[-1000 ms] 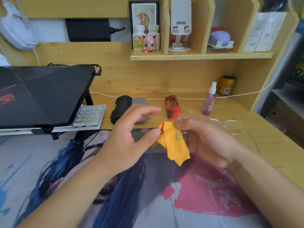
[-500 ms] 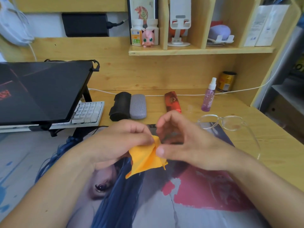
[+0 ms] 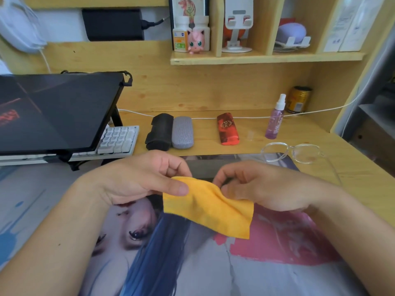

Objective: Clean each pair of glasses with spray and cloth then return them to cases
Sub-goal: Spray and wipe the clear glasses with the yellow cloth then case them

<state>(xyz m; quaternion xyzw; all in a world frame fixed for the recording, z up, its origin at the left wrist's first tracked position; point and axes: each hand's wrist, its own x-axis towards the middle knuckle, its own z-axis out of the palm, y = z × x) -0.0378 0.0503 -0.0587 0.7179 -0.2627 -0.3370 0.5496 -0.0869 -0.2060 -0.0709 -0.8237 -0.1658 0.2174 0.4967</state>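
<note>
Wooden tabletop with a large printed mat on it fills the view, and both hands work above the mat. The left hand pinches the upper left corner of a yellow cloth between the thumb and the curled fingers. The right hand pinches the upper edge of the same cloth, with the fingers bent round it. The cloth is opened between the two hands and its lower part hangs free over the mat.

Beyond the right hand, a little to its right, a pair of clear glasses lies partly on the mat edge and partly on the wood, apart from both hands. Further behind, a purple spray bottle stands upright, and a gold can is near it by the back wall. Straight behind the hands lies a red case. Behind the left hand a grey case and a black case lie side by side, touching. To the far left of the left hand there is a dark screen over a white keyboard. Highest and farthest, a shelf carries a pink figure, small bottles and a white stand.
</note>
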